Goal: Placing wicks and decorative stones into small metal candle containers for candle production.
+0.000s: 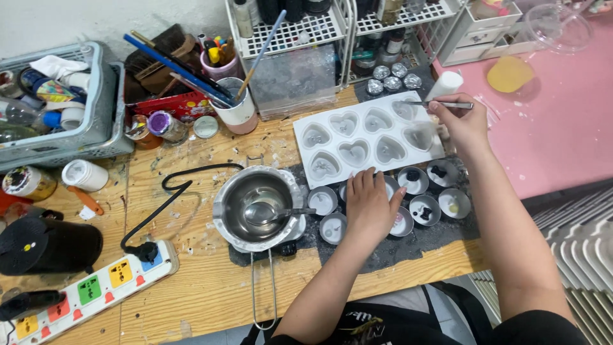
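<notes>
Two hands of mine are at work over the wooden bench [211, 287]. Nearest me, my left hand [369, 207] lies flat and open, palm down, fingers spread across a cluster of small round metal cups [424, 209]; I count about nine showing, shallow and shiny, some with pale wax, some with dark bits inside, all on a black mat [396, 250]. It grips nothing. Just left of them stands one steel melting pot [257, 209] with a long wire handle toward me and one spoon [271, 214] lying in it. One black cord [167, 204] snakes away to one white power strip [89, 289] with coloured sockets. Beyond the cups lies one white mould [369, 137], smooth and soft-looking, with eight heart-shaped hollows in two rows. My right hand [463, 121] is closed around one thin metal tool [440, 104], pinched between thumb and fingers, its tip over the mould's far right hollow. Farther back sit one white cup of brushes [236, 105], five small foil cups [392, 78], a wire rack [300, 29] and one grey basket [60, 102].
</notes>
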